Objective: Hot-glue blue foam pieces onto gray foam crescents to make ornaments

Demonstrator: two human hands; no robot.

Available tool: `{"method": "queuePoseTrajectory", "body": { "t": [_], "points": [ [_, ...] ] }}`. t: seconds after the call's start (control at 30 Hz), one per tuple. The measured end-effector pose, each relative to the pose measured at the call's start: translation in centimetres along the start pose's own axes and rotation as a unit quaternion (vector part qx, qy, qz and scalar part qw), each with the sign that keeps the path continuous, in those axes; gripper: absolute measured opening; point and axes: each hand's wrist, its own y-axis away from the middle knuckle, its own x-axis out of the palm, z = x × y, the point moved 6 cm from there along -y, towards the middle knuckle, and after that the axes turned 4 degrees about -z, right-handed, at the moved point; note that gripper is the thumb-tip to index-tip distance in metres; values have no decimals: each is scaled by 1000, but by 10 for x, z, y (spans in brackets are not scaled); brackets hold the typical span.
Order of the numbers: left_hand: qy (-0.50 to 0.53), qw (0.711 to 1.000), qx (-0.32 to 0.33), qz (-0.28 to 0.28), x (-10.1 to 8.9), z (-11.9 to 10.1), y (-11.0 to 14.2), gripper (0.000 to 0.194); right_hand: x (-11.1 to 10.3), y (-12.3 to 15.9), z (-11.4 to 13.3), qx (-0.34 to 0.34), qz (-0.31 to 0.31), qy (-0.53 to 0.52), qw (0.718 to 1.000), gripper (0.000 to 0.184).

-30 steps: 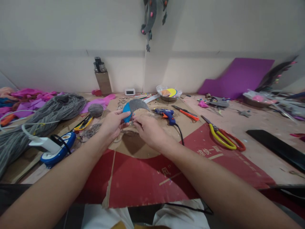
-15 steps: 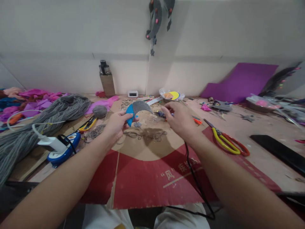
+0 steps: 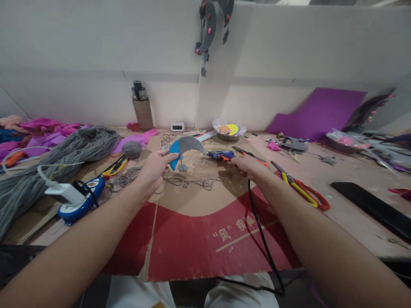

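Observation:
Between the thumb and fingers of my left hand (image 3: pixel 156 167) is a crescent (image 3: pixel 189 144), its near end bare blue and the rest covered with grey yarn. A small grey piece (image 3: pixel 183 167) hangs or lies just under it; which one I cannot tell. My right hand (image 3: pixel 248 164) is closed at the handle end of a blue glue gun (image 3: pixel 221 155) with an orange trigger, its nozzle pointing left toward the crescent's tip. Most of the handle and my right fingertips are hidden. A black cable (image 3: pixel 257 218) runs down from under that hand.
Cardboard (image 3: pixel 189 239) covers the front of the table. To the right are red-and-yellow scissors (image 3: pixel 305 190) and a long black object (image 3: pixel 369 207). At left sit grey yarn (image 3: pixel 73 154), a yarn ball (image 3: pixel 132 149), a yellow cutter (image 3: pixel 116 166) and a blue power strip (image 3: pixel 81 205).
My right hand has come down from above the table onto the glue gun's handle, uncovering the gun's body. The left hand keeps the crescent almost in place. The view has shifted slightly.

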Motion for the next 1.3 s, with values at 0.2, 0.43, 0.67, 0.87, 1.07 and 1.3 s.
{"method": "queuePoseTrajectory", "body": {
  "t": [0.2, 0.43, 0.67, 0.87, 1.07, 1.3],
  "points": [
    [-6, 1000, -5, -9, 0, 2, 0, 17, -18, 12, 15, 76, -78, -206, 972, 17],
    [-26, 1000, 11, 11, -1, 12, -7, 20, -12, 35, 57, 49, 33, -463, 885, 31],
    [-5, 1000, 1, 6, -1, 17, -10, 23, 5, 54, 75, -69, 73, -372, 923, 36],
    [-16, 1000, -10, 20, -1, 20, -10, 22, 7, 52, 64, 10, 46, -384, 922, 29],
    [-16, 999, -22, 33, 5, 18, -5, 18, 15, 32, 30, 125, 56, -275, 952, 6],
    [-14, 997, -39, 68, 11, 21, -2, 16, -8, 16, 13, 52, -7, 10, 999, 16]
  ]
}}
